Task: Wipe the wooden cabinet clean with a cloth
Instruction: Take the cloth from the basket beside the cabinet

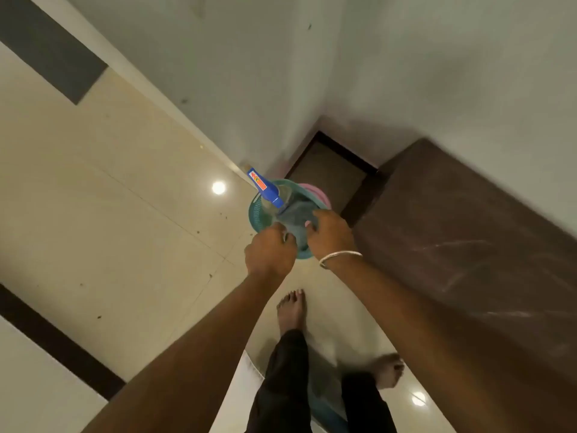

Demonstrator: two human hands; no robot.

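Both hands' grip meets dark grey-blue cloth.

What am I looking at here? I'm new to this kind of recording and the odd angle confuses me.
There is no machine here. The one picture comes from a wide-angle camera worn on a person's head, looking down, so you see their own two arms and bare feet. Both hands reach into a green mesh basket that stands on the tiled floor. The right hand, with a bangle on its wrist, touches a grey cloth in the basket; the left hand is at the basket's near rim, and what it holds, if anything, is hidden. A spray bottle with a blue head sticks out of the basket. The dark brown wooden cabinet to be wiped is on the right, with pale streaks on top.
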